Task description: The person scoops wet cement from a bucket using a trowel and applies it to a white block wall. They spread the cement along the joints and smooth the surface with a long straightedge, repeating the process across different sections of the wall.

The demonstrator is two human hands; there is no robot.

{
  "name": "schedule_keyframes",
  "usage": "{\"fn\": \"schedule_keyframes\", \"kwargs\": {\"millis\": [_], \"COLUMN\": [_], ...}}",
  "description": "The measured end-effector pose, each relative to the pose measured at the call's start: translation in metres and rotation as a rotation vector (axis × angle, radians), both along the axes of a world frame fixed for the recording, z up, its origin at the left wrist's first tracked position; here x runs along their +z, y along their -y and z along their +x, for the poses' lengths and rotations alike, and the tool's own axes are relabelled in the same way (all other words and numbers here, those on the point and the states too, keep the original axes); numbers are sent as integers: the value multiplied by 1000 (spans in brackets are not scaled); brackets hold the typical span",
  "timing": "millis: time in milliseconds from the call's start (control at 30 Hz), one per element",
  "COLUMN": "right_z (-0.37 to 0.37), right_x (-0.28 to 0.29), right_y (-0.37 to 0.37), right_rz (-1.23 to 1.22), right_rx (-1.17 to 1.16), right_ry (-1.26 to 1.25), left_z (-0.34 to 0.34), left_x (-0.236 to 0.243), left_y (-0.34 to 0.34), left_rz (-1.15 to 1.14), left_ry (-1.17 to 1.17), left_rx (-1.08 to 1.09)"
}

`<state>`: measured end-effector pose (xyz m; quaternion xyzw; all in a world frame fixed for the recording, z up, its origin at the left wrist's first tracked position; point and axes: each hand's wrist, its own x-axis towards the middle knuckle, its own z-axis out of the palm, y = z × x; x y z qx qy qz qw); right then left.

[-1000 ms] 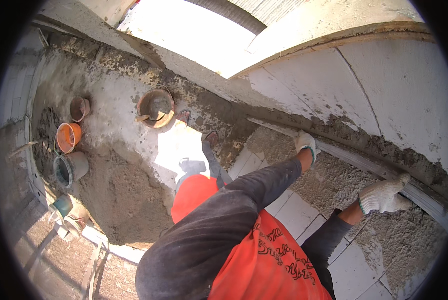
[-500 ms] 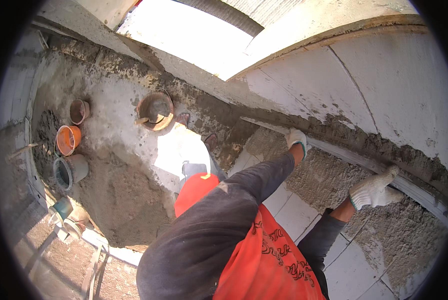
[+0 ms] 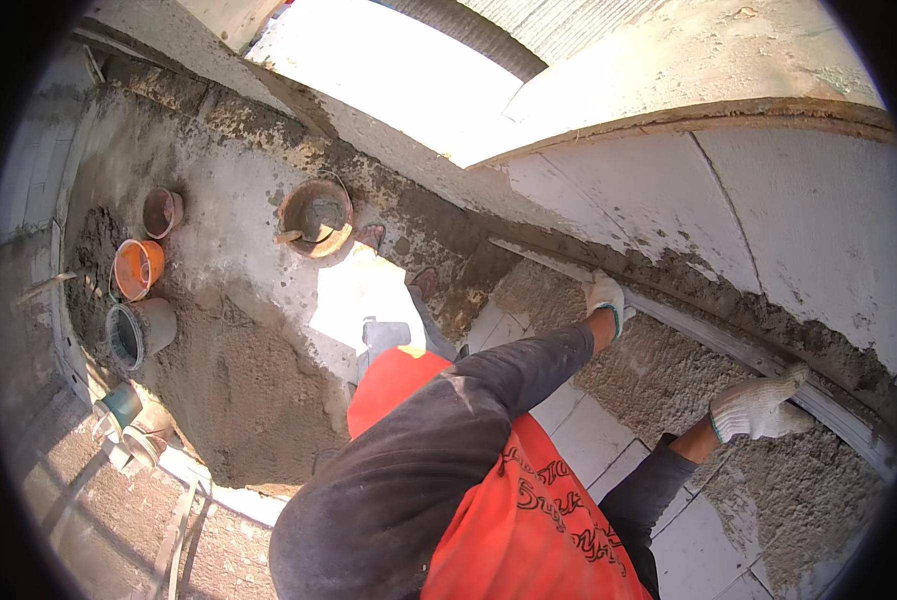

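Note:
A long grey straightedge bar (image 3: 704, 340) lies slantwise along the band of wet mortar (image 3: 659, 275) on the wall. My left hand (image 3: 606, 294), in a white knit glove with a green cuff, is closed on the bar around its middle. Farther right, my right hand (image 3: 761, 406), gloved the same way, grips the bar near its right end. Its thumb lies along the top, and some fingers are hidden. Rough grey mortar (image 3: 639, 370) covers part of the white blocks just below the bar.
A round mortar pan (image 3: 344, 238) stands on the floor near sandalled feet (image 3: 371, 236). At left are an orange bucket (image 3: 129, 272), a grey bucket (image 3: 159, 325), a brownish bucket (image 3: 174, 207) and a broad mortar heap (image 3: 259, 390). A white wall panel (image 3: 809, 220) rises above the bar.
The whole view has shifted slightly, with the scene sitting a little lower at right. Both hands keep their hold on the straightedge bar, with little visible movement against the wall.

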<state>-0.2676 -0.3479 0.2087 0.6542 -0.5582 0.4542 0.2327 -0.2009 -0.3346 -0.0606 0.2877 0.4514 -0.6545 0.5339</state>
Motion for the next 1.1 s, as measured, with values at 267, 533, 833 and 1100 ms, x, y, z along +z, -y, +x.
{"fn": "schedule_keyframes", "kwargs": {"millis": [267, 533, 833, 1100], "right_z": [22, -25, 22, -10], "right_x": [-26, 70, -2, 96], "right_y": [-13, 1, -13, -3], "right_rz": [36, 54, -25, 25], "right_rx": [-57, -274, -153, -129], "right_ry": [48, 25, -63, 96], "left_z": [16, -34, 7, -14], "left_x": [-81, 65, -25, 74], "left_y": [-17, 3, -3, 3], "left_rz": [-194, 64, 35, 128], "left_ry": [-100, -126, -165, -84], "left_rx": [41, 13, 66, 110]}}
